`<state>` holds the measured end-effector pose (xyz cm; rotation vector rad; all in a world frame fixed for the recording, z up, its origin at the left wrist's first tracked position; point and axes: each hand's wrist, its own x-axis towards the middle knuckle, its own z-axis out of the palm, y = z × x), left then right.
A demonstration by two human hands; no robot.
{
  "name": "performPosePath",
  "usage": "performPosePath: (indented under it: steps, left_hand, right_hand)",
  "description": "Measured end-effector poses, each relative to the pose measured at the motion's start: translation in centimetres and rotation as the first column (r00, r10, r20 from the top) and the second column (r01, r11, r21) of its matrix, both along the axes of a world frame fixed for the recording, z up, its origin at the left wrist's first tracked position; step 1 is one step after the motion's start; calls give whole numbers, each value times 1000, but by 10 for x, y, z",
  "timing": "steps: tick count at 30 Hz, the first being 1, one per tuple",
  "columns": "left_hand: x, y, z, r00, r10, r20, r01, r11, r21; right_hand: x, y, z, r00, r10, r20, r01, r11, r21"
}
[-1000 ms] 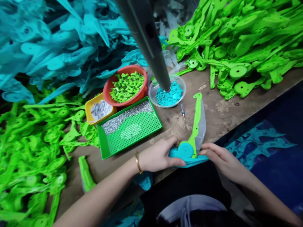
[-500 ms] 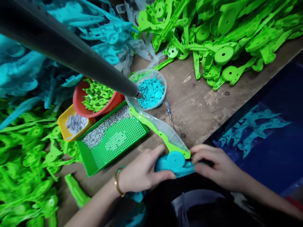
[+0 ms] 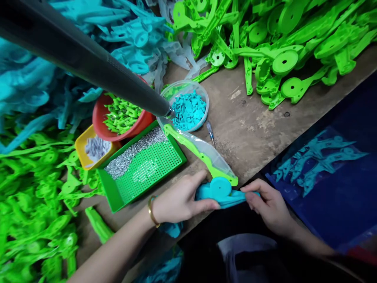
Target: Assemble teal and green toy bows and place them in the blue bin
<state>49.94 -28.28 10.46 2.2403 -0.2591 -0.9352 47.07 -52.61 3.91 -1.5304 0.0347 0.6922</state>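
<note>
At the table's front edge, my left hand [image 3: 184,196] is closed around the wide end of a blue plastic part [image 3: 220,187] with a round disc on top. My right hand [image 3: 266,200] pinches the narrow right end of the same part between thumb and fingers. Just behind it lies a green plastic part with a clear piece attached [image 3: 203,155], close to the blue disc. A dark powered screwdriver [image 3: 126,74] hangs down from the upper left, its tip over a clear bowl of small blue pieces [image 3: 190,110].
A green perforated tray [image 3: 165,165] holds many silvery screws. Beside it are a red bowl [image 3: 97,122] of small green pieces and a yellow container [image 3: 81,147]. A hand screwdriver [image 3: 210,131] lies on the wooden table [image 3: 235,114]. Green parts [image 3: 284,63] and blue parts [image 3: 135,35] are heaped behind.
My right hand has moved slightly right along the blue part, and more of its narrow end shows. My left hand keeps its hold. The view has shifted a little.
</note>
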Motion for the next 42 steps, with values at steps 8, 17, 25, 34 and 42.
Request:
performPosePath:
  steps: [8, 17, 25, 34, 42]
  left_hand:
    - [13, -10, 0, 996, -51, 71, 51, 999, 1]
    - [19, -27, 9, 977, -120, 176, 118, 993, 22]
    - [7, -14, 10, 967, -109, 231, 48, 966, 255]
    - [-7, -17, -5, 967, -60, 246, -70, 870, 489]
    - [-39, 12, 3, 832, 155, 533, -334, 907, 257]
  right_hand:
    - [-5, 11, -14, 927, -373, -25, 371, 911, 182]
    - [2, 32, -5, 927, -282, -248, 356, 872, 336]
    - [13, 40, -7, 879, -444, -175, 475, 846, 241]
    - [11, 44, -6, 889, -439, -132, 458, 865, 208]
    - [27, 28, 0, 859, -499, -116, 510, 817, 270]
